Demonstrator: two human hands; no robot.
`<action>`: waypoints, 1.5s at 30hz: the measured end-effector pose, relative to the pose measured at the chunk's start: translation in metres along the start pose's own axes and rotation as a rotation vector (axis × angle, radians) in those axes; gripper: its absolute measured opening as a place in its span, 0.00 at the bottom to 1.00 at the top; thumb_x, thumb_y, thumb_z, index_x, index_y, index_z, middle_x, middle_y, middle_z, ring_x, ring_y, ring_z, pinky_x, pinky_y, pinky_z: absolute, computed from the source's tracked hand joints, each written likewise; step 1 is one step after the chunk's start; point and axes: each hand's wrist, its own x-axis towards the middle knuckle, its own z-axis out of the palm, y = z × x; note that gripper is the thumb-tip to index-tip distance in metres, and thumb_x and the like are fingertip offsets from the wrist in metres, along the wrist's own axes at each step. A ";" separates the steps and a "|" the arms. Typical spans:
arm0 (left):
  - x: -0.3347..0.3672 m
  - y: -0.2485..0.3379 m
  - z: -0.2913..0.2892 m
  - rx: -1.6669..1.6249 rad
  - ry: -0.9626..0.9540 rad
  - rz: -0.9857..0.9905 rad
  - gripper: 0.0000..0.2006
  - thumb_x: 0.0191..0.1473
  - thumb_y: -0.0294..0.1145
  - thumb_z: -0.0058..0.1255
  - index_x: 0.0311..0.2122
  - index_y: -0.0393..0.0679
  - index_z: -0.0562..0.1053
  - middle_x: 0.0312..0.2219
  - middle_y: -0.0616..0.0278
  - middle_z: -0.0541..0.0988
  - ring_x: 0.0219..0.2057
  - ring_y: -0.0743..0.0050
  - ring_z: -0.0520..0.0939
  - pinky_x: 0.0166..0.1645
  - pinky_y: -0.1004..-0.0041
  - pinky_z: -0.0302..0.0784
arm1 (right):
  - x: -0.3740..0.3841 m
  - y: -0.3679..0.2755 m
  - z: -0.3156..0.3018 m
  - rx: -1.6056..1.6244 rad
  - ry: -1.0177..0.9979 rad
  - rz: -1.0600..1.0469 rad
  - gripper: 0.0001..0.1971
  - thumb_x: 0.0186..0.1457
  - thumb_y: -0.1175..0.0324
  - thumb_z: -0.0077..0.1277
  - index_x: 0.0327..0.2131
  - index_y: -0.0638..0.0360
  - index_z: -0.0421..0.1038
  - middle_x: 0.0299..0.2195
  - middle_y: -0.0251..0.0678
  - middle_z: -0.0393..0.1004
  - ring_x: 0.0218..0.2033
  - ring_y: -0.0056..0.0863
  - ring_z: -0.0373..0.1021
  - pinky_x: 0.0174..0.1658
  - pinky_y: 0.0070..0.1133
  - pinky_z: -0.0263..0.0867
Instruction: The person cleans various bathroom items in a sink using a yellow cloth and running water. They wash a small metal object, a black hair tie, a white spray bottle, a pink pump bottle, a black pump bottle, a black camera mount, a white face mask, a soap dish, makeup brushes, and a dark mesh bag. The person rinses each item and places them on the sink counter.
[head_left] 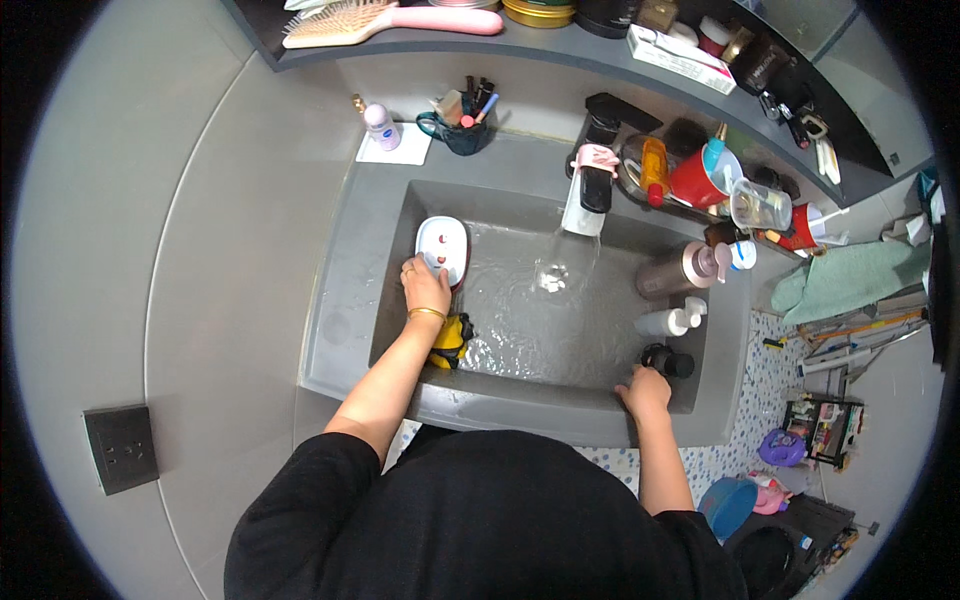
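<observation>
My left hand (426,291), with a gold bangle at the wrist, closes on the near end of a white oval soap dish (443,240) with small red marks. The dish is at the left end of the grey sink (500,395). Beside my left wrist lies a yellow and black item (452,341) whose kind I cannot make out. My right hand (646,391) is at the sink's near right, fingers apart, close to a small black bottle (679,364); whether it touches the bottle is unclear. Water runs from the tap (590,195) into the sink.
A pinkish pump bottle (672,272) and a white pump bottle (668,321) stand along the sink's right side. Behind are a red cup (695,182), a dark cup of brushes (466,138) and a roll-on bottle (381,127). A crowded shelf (560,42) overhangs the back.
</observation>
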 end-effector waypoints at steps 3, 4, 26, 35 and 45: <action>0.008 0.002 -0.007 -0.009 -0.005 -0.055 0.23 0.40 0.27 0.49 0.43 0.32 0.59 0.38 0.42 0.64 0.40 0.47 0.66 0.45 0.63 0.63 | 0.004 -0.002 -0.006 -0.010 -0.037 0.020 0.18 0.37 0.58 0.56 0.29 0.62 0.69 0.28 0.43 0.71 0.33 0.40 0.68 0.35 0.30 0.64; 0.006 0.005 -0.009 0.028 -0.034 -0.056 0.25 0.41 0.25 0.47 0.46 0.30 0.56 0.40 0.41 0.63 0.40 0.47 0.67 0.45 0.63 0.64 | 0.003 -0.006 -0.011 -0.020 -0.051 0.025 0.18 0.37 0.58 0.56 0.28 0.62 0.69 0.28 0.44 0.71 0.33 0.40 0.68 0.35 0.30 0.64; 0.065 0.031 -0.029 0.014 0.079 0.253 0.23 0.44 0.26 0.44 0.47 0.35 0.57 0.40 0.44 0.63 0.42 0.47 0.64 0.47 0.61 0.60 | 0.150 -0.145 -0.021 2.555 -0.611 0.102 0.16 0.53 0.63 0.39 0.44 0.60 0.58 0.45 0.38 0.63 0.46 0.34 0.60 0.51 0.36 0.54; 0.231 0.061 -0.038 -0.112 0.049 0.410 0.14 0.46 0.23 0.38 0.41 0.33 0.64 0.39 0.40 0.67 0.40 0.44 0.68 0.45 0.62 0.63 | 0.119 -0.136 -0.021 2.119 -0.611 -0.173 0.18 0.55 0.61 0.36 0.47 0.59 0.57 0.47 0.39 0.62 0.49 0.31 0.58 0.50 0.30 0.53; 0.206 0.047 -0.026 -0.819 -0.429 -0.108 0.20 0.54 0.47 0.34 0.19 0.42 0.64 0.14 0.66 0.67 0.17 0.82 0.64 0.24 0.80 0.63 | 0.090 -0.149 -0.040 1.793 -0.278 -0.394 0.17 0.52 0.64 0.42 0.44 0.63 0.60 0.42 0.38 0.65 0.43 0.25 0.63 0.44 0.21 0.60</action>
